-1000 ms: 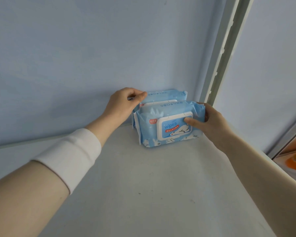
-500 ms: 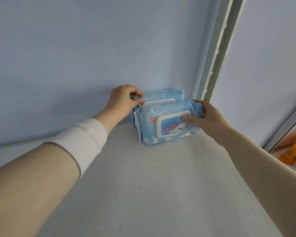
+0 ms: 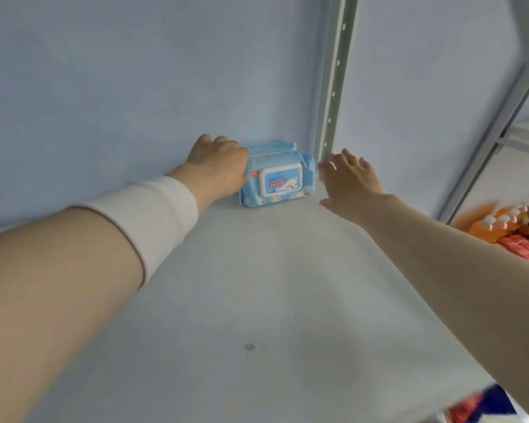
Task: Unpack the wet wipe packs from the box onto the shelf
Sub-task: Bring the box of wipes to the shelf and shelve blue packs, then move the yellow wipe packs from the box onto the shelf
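left hand [image 3: 219, 166] at left edge of wipe packs [image 3: 277, 181], grip unclear | right hand [image 3: 350, 181] spread, empty, just beside

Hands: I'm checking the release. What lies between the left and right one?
Head view: two wipe packs standing on the shelf; left hand touches them, right hand sits just clear.

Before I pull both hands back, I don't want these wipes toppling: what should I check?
1. Front pack upright on the shelf: ok.
2. Back pack standing right behind it: ok.
3. Right hand open and apart from the packs: ok.
4. Left hand off the packs: not ok, it rests against their left end.
5. Packs stand without support: cannot tell.
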The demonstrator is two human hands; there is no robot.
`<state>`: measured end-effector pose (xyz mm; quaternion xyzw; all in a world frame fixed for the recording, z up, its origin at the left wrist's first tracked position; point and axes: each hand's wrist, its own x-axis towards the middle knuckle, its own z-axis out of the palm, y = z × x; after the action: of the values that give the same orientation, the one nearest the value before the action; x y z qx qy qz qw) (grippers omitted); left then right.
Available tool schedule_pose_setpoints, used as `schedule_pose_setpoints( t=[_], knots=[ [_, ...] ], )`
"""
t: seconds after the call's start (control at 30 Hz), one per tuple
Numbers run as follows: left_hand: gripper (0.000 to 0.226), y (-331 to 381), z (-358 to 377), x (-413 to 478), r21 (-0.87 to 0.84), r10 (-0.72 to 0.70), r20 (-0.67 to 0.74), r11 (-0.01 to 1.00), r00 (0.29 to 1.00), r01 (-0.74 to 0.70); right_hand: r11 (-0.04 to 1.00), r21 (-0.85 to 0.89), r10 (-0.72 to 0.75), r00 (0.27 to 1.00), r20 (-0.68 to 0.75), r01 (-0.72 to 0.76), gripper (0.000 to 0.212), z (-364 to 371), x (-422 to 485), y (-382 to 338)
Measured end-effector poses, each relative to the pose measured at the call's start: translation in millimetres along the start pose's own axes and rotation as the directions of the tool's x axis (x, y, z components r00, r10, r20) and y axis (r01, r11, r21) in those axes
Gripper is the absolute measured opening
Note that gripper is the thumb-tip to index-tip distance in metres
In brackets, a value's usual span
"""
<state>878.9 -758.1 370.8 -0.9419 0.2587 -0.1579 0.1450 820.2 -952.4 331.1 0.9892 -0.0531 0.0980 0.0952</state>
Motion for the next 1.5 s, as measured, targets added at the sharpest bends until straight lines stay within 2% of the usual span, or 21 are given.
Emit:
schedule_pose_setpoints(
  t=[0.1,0.23,0.37,0.47,0.57,0.63,0.73,0.97,1.07,1.27,1.5],
  knots=[
    [0.037,33,-24,-47,0.012,0.029,0.087,0.999,0.996,-0.03,0.999,-0.036,0.001,0.997,0.078,0.002,0.068,-15,-59,-6],
    [0.04,78,-52,-100,0.008,0.095,0.176,0.995,0.98,-0.098,0.997,0.014,0.07,0.987,0.143,-0.072,0.064,-34,-142,-3],
    [0.039,127,-77,-147,-0.029,0.25,0.156,0.968,0.956,-0.248,0.98,0.074,0.168,0.97,0.174,-0.183,0.06,-53,-229,3],
    [0.034,171,-84,-187,-0.083,0.383,0.134,0.923,0.914,-0.375,0.947,0.061,0.294,0.926,0.238,-0.316,0.061,-53,-301,10],
    [0.034,218,-87,-235,-0.153,0.511,0.122,0.857,0.851,-0.493,0.886,0.041,0.421,0.84,0.343,-0.461,0.054,-42,-374,21],
    [0.035,252,-90,-269,-0.195,0.577,0.145,0.813,0.803,-0.549,0.822,0.025,0.503,0.746,0.436,-0.569,0.049,-32,-426,28],
    [0.033,310,-88,-313,-0.223,0.669,0.143,0.739,0.729,-0.635,0.743,-0.044,0.594,0.628,0.503,-0.668,0.053,-15,-507,43],
    [0.039,437,-44,-390,-0.315,0.835,0.266,0.548,0.482,-0.775,0.556,-0.103,0.657,0.36,0.662,-0.825,0.053,59,-661,71],
    [0.043,470,-9,-411,-0.391,0.84,0.337,0.536,0.426,-0.748,0.482,-0.103,0.655,0.28,0.702,-0.87,0.056,95,-702,67],
    [0.052,508,71,-423,-0.519,0.786,0.548,0.587,0.285,-0.622,0.302,-0.09,0.594,0.114,0.796,-0.949,0.06,168,-726,43],
    [0.053,555,180,-404,-0.599,0.705,0.688,0.686,0.172,-0.414,0.139,-0.099,0.515,-0.013,0.857,-0.985,0.07,277,-731,36]
  ],
)
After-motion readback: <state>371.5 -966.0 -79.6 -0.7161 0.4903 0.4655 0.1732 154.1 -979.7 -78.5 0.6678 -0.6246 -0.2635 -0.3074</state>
